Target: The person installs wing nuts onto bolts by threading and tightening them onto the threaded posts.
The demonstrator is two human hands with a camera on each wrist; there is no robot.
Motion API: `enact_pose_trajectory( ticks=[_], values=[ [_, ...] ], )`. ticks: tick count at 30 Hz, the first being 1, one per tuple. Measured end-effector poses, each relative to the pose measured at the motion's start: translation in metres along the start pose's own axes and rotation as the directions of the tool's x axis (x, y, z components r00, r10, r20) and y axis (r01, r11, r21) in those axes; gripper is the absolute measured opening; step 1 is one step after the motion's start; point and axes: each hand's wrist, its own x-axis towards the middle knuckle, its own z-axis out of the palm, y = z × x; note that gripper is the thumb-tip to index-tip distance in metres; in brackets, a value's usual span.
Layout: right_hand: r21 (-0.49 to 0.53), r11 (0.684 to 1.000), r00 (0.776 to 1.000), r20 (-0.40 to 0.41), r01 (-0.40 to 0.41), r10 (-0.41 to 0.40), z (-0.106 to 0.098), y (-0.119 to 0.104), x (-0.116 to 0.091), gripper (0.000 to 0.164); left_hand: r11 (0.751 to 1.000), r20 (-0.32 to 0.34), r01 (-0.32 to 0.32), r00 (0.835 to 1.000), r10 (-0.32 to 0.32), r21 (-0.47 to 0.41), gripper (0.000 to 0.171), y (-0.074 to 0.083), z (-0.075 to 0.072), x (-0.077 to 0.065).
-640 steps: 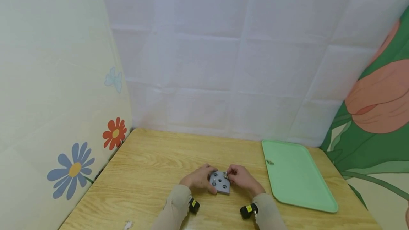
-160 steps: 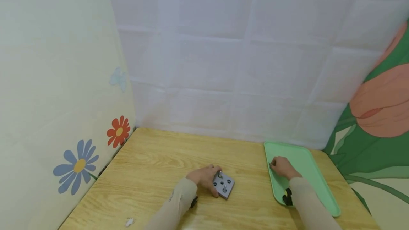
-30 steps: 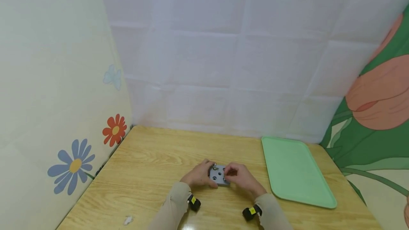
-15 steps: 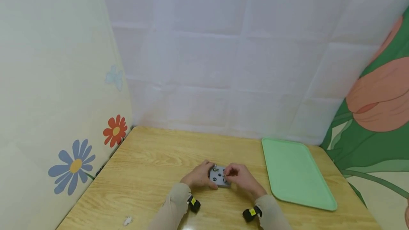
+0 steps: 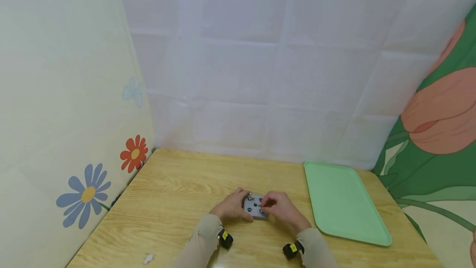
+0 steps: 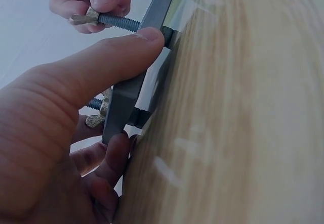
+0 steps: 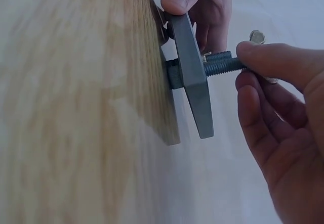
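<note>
A grey metal plate (image 5: 254,215) with several holes stands on bolt heads just above the wooden table. My left hand (image 5: 231,205) grips its left side, thumb on the near edge and fingers behind. Two threaded bolts stick up through the plate. On the far-left bolt, a brass-coloured wing nut (image 6: 98,114) sits down near the plate's face. My right hand (image 5: 282,209) pinches a second wing nut (image 7: 257,36) between thumb and fingers, at the top end of the other bolt (image 7: 221,68). Fingers partly hide that nut.
A light green tray (image 5: 346,204) lies on the table (image 5: 193,181) to the right of the hands. A small white scrap (image 5: 148,258) lies near the front left. Printed sheets stand behind and on both sides.
Earlier my right hand reached to a small metal piece on the tray; that piece is gone from there. The plate has turned, and over the last second my right fingers stay at the bolt's top.
</note>
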Motion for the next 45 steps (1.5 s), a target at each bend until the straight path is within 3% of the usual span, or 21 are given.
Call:
enact_pose_trajectory(
  ticks=[5,22,28,35,39,45],
  values=[
    [-0.057,0.996,0.998,-0.005,0.062,-0.062,0.002,0.004,0.000,0.012,1.000,0.004,0.005,1.000,-0.006,0.015,0.088,0.002,0.000,-0.001],
    [0.012,1.000,1.000,0.011,-0.008,0.008,0.002,0.005,0.001,0.004,1.000,0.007,0.001,1.000,-0.001,0.012,0.089,-0.003,0.002,0.002],
    [-0.036,0.999,1.000,-0.012,0.006,-0.006,0.002,0.004,0.001,0.008,1.000,0.006,0.002,1.000,-0.002,0.004,0.089,-0.002,0.002,0.002],
    [0.006,1.000,1.000,0.018,0.014,-0.014,-0.001,0.007,-0.001,0.014,1.000,0.008,0.004,1.000,-0.004,0.009,0.088,-0.003,0.002,0.003],
    [0.032,0.999,0.999,0.040,0.034,-0.036,-0.005,-0.003,-0.004,0.017,1.000,0.011,0.003,1.000,-0.003,0.016,0.088,-0.004,0.002,0.003],
    [0.108,0.994,0.998,0.050,0.019,-0.024,-0.010,-0.023,-0.008,0.007,1.000,0.008,0.002,1.000,-0.002,0.018,0.088,-0.004,0.002,0.003]
  ],
)
